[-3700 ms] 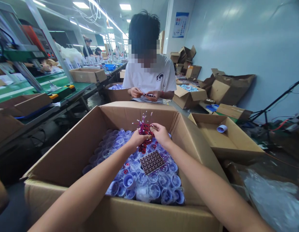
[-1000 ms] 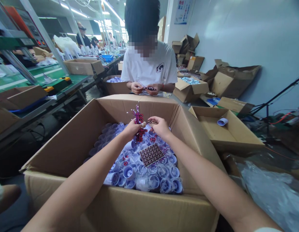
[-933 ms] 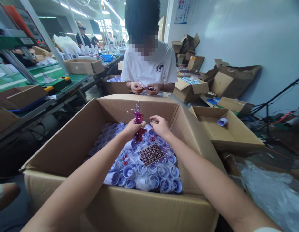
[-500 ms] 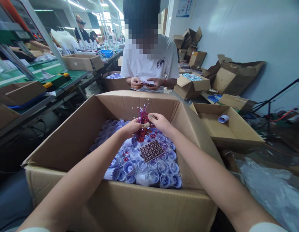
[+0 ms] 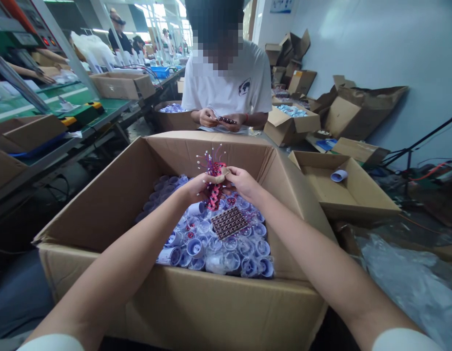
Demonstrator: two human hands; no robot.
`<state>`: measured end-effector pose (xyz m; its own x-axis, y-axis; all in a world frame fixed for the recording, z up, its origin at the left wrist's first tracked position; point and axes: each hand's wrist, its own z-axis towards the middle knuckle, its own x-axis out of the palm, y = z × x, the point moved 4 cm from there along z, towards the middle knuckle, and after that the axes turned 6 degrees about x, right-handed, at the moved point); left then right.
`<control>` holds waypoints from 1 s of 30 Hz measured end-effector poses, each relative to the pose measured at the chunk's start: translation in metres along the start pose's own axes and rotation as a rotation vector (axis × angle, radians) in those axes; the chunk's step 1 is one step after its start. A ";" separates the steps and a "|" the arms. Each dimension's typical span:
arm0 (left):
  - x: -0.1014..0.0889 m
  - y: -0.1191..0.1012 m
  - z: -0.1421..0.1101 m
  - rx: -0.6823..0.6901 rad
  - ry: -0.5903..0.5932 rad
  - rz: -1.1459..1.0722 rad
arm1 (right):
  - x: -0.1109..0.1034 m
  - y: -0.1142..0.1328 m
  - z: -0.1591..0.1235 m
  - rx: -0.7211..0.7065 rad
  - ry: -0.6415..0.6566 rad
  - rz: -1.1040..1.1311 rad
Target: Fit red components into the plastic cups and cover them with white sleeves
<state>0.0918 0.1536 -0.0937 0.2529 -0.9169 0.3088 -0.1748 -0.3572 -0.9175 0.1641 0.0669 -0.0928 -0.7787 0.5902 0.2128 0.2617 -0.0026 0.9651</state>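
Note:
Over a large cardboard box (image 5: 167, 302), my left hand (image 5: 200, 187) is closed around a red circuit board panel (image 5: 214, 199) made of small round sections. Thin purple and red wires with white connectors (image 5: 211, 158) stick up from it. My right hand (image 5: 240, 181) pinches the panel's right edge, its thumb close to my left thumb. Beneath the hands, a dark panel of small round boards (image 5: 229, 223) lies on the purple plastic cups (image 5: 195, 247), many of them wrapped in clear film. A few small red round boards sit among the cups.
Across the box a person in a white shirt (image 5: 227, 87) holds a dark panel. To the right stands an open carton (image 5: 343, 195) with one purple cup (image 5: 339, 175) in it. Clear plastic bags (image 5: 404, 287) lie at lower right. A green workbench (image 5: 112, 109) runs along the left.
My hands have drawn closer together on the red panel, which now shows more of its face. The person opposite has tilted their panel. The view has shifted slightly.

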 end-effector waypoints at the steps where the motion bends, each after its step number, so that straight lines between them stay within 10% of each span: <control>1: -0.001 -0.001 0.000 0.026 -0.016 0.012 | -0.001 0.000 0.001 -0.009 -0.025 -0.020; 21: -0.002 0.005 0.005 0.285 -0.056 0.366 | -0.019 -0.005 0.005 -0.217 -0.490 -0.561; 30: 0.003 -0.004 0.000 0.309 -0.035 0.381 | -0.012 -0.012 0.011 -0.249 -0.304 -0.188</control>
<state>0.0935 0.1529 -0.0889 0.2583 -0.9638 -0.0666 0.0278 0.0764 -0.9967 0.1764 0.0692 -0.1088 -0.5866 0.8098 0.0112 -0.0430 -0.0449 0.9981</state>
